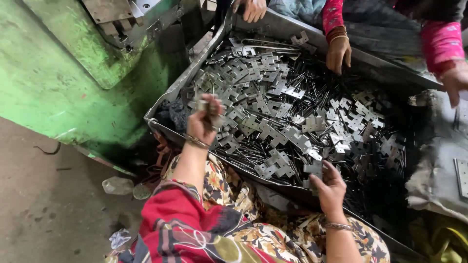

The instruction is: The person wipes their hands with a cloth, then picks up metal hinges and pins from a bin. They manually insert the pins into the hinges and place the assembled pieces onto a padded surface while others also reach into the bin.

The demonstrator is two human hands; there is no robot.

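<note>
My left grip (204, 119) is raised on a bent wrist with its fingers curled closed, while my right grip (330, 185) reaches forward, fingers loosely bent.

metal plates (287, 117) in tray (195, 73) | machine (73, 53) left of tray | plastic bottle (117, 185) on floor (44, 214)

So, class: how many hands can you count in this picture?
5: left hand holding metal plates, right hand at the tray edge, three co-workers' hands along the top.
</note>
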